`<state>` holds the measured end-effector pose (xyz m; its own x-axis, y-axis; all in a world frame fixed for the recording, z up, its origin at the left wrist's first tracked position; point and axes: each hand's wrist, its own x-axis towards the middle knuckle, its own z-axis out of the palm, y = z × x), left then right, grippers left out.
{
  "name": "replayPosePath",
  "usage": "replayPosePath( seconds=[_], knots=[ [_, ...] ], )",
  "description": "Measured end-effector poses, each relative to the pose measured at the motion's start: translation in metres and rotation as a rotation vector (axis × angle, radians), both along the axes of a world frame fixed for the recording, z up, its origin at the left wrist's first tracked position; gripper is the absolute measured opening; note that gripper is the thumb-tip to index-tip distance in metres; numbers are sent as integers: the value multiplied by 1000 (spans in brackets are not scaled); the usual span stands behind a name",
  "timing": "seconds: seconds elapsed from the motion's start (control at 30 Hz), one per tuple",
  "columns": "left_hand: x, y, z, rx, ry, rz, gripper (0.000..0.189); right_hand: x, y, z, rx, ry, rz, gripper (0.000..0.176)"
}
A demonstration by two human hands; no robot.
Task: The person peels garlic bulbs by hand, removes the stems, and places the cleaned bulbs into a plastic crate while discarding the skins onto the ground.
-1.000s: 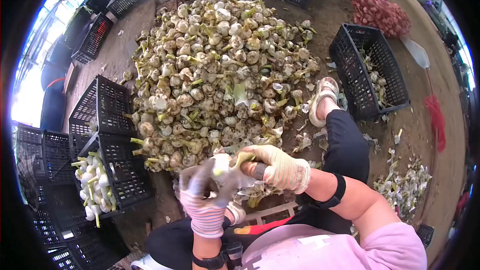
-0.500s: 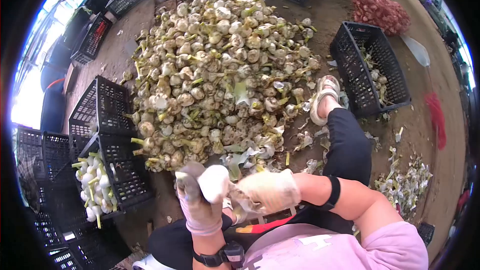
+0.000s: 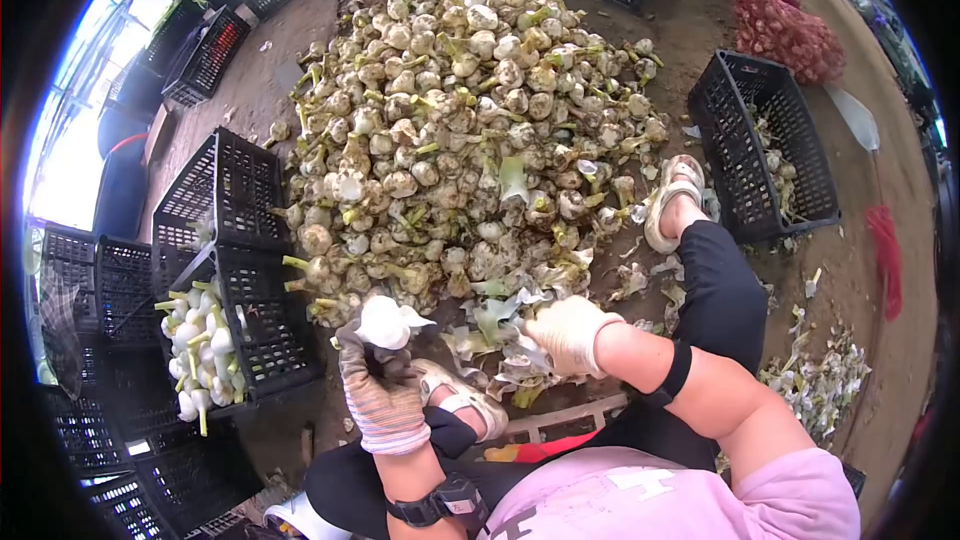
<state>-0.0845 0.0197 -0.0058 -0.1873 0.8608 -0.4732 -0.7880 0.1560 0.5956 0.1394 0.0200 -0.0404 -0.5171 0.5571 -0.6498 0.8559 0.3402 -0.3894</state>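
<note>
My left hand [image 3: 384, 402], in a striped, dirt-stained glove, is closed around a peeled white garlic bulb [image 3: 383, 323], with a loose flap of skin at its right side. My right hand [image 3: 574, 334], in a pale glove, is apart from the bulb, low over torn garlic skins [image 3: 494, 320] at the near edge of the heap. Its fingers are curled; whether they hold skin cannot be made out. Beyond both hands spreads a large heap of unpeeled garlic bulbs [image 3: 430, 155] with dirty skins and cut stems.
At left, cleaned white garlic [image 3: 203, 350] fills an opening beside a black crate [image 3: 262, 310]. Another black crate [image 3: 765, 155] with some garlic stands by my right foot. Red net sacks [image 3: 785, 30] lie at the back right. Skin scraps [image 3: 825, 375] litter the floor at right.
My hands have separated: the left moved up and left with the garlic bulb, the right drew away to the skins. The whole view has shifted slightly right.
</note>
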Motion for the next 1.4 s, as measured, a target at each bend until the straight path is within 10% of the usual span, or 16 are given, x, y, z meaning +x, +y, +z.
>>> replayPosePath(
  seconds=[0.2, 0.27, 0.37, 0.53, 0.6, 0.7, 0.83, 0.97, 1.13, 1.4],
  knots=[
    [-5, -1, 13, -60, 27, -16, 18, -12, 2, 5, 123, 486, -148, 65],
    [3, -5, -2, -62, 184, -46, 18, -29, -1, 14, 21, 1193, -549, 66],
    [9, -19, -17, 3, 271, -262, 20, -39, -3, 6, -489, 1428, -1030, 33],
    [-22, 10, 2, -40, -3, 95, 26, -25, 5, 18, -674, 1385, -1180, 19],
    [-110, 21, -19, 569, -350, 129, 30, -21, 6, 11, -535, 1270, -1125, 20],
    [-120, 52, 14, 564, -455, 491, 27, -19, 3, 16, -418, 1166, -1073, 21],
    [-59, 90, -76, 95, 948, -43, 22, -17, 0, 19, -168, 926, -620, 26],
    [-14, 112, -167, -129, 2046, -1074, 46, -20, 0, 11, 4, 800, -408, 36],
    [7, 143, -209, -506, 2267, -1522, 70, -16, 10, 6, 39, 671, -326, 41],
    [-5, 125, -172, -438, 2171, -1428, 63, 6, 15, 19, 124, 912, -553, 24]
  ],
)
